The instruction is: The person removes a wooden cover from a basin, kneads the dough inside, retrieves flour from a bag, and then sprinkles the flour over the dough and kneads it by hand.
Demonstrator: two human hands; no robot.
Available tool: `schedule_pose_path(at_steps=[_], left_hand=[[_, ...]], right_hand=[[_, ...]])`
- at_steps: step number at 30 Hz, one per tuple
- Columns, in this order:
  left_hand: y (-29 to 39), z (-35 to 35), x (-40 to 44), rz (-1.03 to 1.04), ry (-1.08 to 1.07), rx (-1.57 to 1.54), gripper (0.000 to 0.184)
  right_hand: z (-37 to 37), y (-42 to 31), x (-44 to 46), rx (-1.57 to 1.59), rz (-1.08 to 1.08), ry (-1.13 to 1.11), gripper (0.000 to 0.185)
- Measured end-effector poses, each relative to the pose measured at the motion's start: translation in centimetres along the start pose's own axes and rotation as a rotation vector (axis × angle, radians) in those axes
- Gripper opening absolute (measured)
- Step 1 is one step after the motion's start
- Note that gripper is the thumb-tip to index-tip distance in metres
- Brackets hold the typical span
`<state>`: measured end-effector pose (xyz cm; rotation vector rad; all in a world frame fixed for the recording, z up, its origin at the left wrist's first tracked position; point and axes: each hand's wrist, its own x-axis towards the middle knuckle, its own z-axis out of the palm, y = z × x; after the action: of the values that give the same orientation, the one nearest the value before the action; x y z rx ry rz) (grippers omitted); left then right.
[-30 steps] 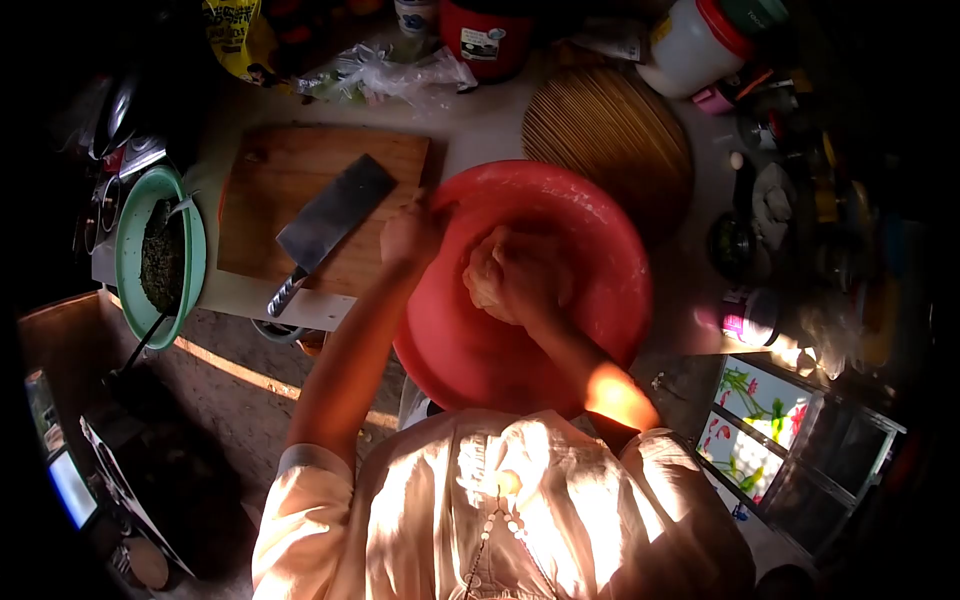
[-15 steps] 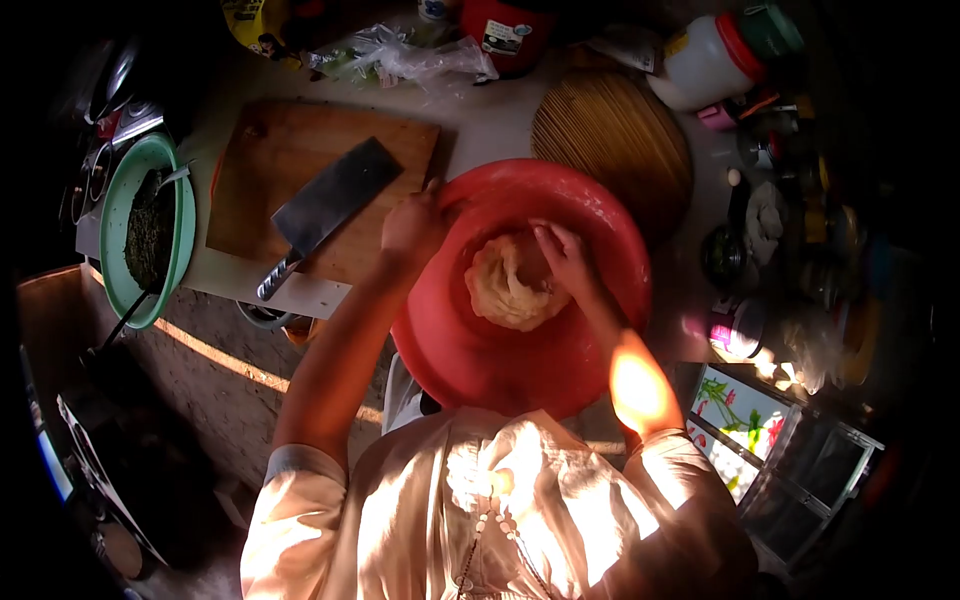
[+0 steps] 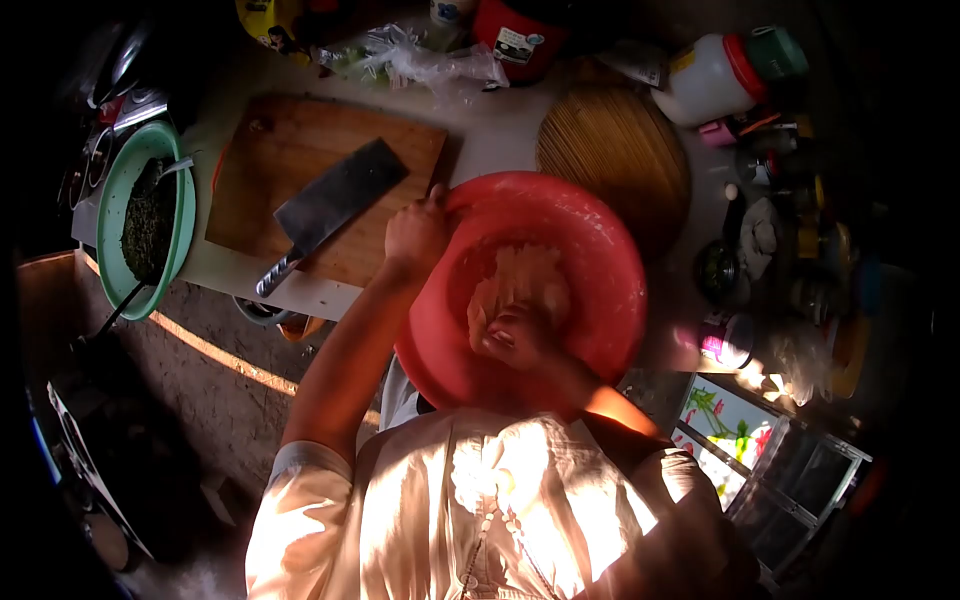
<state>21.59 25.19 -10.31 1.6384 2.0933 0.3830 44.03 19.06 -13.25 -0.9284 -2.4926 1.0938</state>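
Gripping the basin [image 3: 622,270] at its left rim, the left hand [image 3: 417,238] was closed over the edge, with the thumb near the top of the grip. The right hand [image 3: 520,338] was down inside the basin, its fingers curled into a loose fist against the near side of the dough [image 3: 520,280]. The dough lay in the middle of the basin, soft and uneven, spreading beyond the hand on the far side. Pale smears marked the inner wall and rim of the basin. Left of the basin a board [image 3: 300,140] lay flat on the table [image 3: 485,130], and a cleaver [image 3: 342,195] rested aslant on it, the blade toward the far right and the handle reaching past the board's near edge. Farther left stood a green bowl [image 3: 186,215] holding dark, chopped-looking stuff [image 3: 148,235], with a pale handle and a dark handle sticking out over its rim. Just beyond the basin, to the right, lay a round ridged board [image 3: 610,160]. At the back were a clear plastic bag [image 3: 430,60] and a red tub [image 3: 515,45] with a white label. A whitish jar [image 3: 705,80] with a red band lay tilted at the far right, above a cluster of small items too dark to make out well.
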Motion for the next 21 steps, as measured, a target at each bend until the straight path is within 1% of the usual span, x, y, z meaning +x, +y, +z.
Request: schedule_pose_path(at_steps=[2, 4, 5, 7, 8, 10, 11, 13, 14, 15, 17, 18, 19, 21], left_hand=[[-0.1, 0.1, 0.1, 0.024, 0.023, -0.010, 0.033], [-0.3, 0.3, 0.2, 0.043, -0.012, -0.031, 0.033], [-0.4, 0.3, 0.2, 0.039, -0.017, -0.031, 0.033], [-0.3, 0.3, 0.2, 0.078, -0.038, -0.063, 0.034], [-0.3, 0.4, 0.2, 0.079, -0.042, -0.066, 0.034], [-0.3, 0.6, 0.2, 0.068, -0.047, -0.074, 0.034], [-0.4, 0.7, 0.2, 0.066, -0.047, -0.076, 0.034], [-0.7, 0.8, 0.2, 0.117, -0.025, -0.103, 0.035], [-0.6, 0.7, 0.2, 0.125, -0.013, -0.106, 0.035], [-0.5, 0.6, 0.1, 0.102, -0.026, -0.092, 0.036], [-0.7, 0.7, 0.4, 0.090, -0.019, -0.083, 0.038], [-1.2, 0.8, 0.4, 0.080, -0.011, -0.081, 0.039], [-1.7, 1.2, 0.4, 0.063, -0.008, -0.081, 0.041], [-2.1, 0.9, 0.2, 0.078, 0.020, -0.106, 0.041]], right_hand=[[-0.3, -0.3, -2.0, -0.026, -0.001, -0.030, 0.015], [-0.5, 0.0, -3.1, -0.140, -0.045, -0.048, 0.019], [-0.4, 0.1, -2.9, -0.137, -0.043, -0.052, 0.019], [-0.2, 0.3, -1.8, -0.400, -0.065, -0.035, 0.032], [-0.1, 0.7, -1.3, -0.401, -0.060, -0.038, 0.032], [0.5, 1.7, 0.3, -0.500, -0.102, -0.067, 0.041], [0.8, 2.1, 1.1, -0.500, -0.102, -0.070, 0.041], [1.5, 2.6, 2.8, -0.480, -0.098, 0.097, 0.037], [1.7, 2.4, 3.5, -0.473, -0.050, 0.112, 0.031], [1.2, 2.3, 3.7, -0.486, -0.055, 0.120, 0.031], [0.0, 2.0, 4.3, -0.323, -0.034, -0.005, 0.023], [0.7, 2.2, 3.7, -0.334, -0.041, -0.004, 0.023], [2.2, 2.4, 2.4, -0.070, 0.080, 0.249, 0.026], [-0.3, 0.1, 2.2, 0.177, 0.229, 0.539, 0.020]])
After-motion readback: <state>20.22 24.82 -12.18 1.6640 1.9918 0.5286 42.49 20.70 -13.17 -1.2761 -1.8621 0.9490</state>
